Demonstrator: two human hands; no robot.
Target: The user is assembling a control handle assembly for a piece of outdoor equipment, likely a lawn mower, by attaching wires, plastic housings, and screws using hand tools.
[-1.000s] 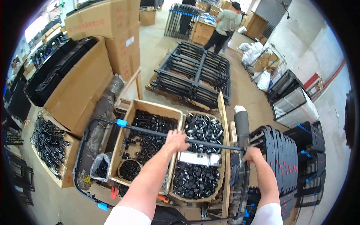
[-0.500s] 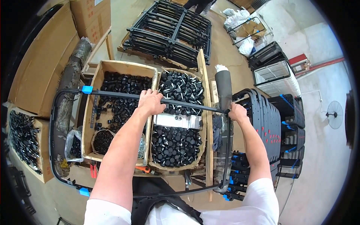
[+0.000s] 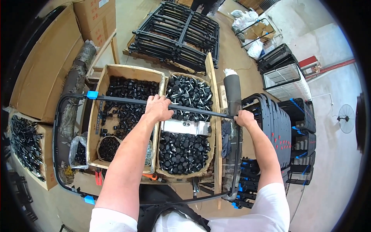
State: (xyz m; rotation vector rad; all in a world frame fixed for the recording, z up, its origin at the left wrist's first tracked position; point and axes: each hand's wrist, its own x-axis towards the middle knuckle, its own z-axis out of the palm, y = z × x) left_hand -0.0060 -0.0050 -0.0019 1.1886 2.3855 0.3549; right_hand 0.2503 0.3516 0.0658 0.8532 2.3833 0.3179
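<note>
A large black metal frame [image 3: 116,100] with rounded corners and blue tape at its left corners lies flat in front of me, over two cardboard boxes. My left hand [image 3: 157,108] grips the frame's far bar near its middle. My right hand [image 3: 244,117] grips the same bar at its right corner. Below the bar, the left box [image 3: 101,88] holds small black plastic caps, and the right box [image 3: 210,127] holds black screw feet and a silvery bag [image 3: 184,127].
Stacked black frames lie on a pallet [image 3: 176,33] ahead, more stand upright at the right [image 3: 278,123]. A black wrapped roll [image 3: 232,91] and a wooden plank [image 3: 214,116] stand beside the boxes. Big cartons [image 3: 42,65] line the left. A person's legs [image 3: 206,5] show at the top.
The view has tilted further down and drawn closer to the boxes. Both hands keep their grip on the frame's bar, which now sits lower over the boxes.
</note>
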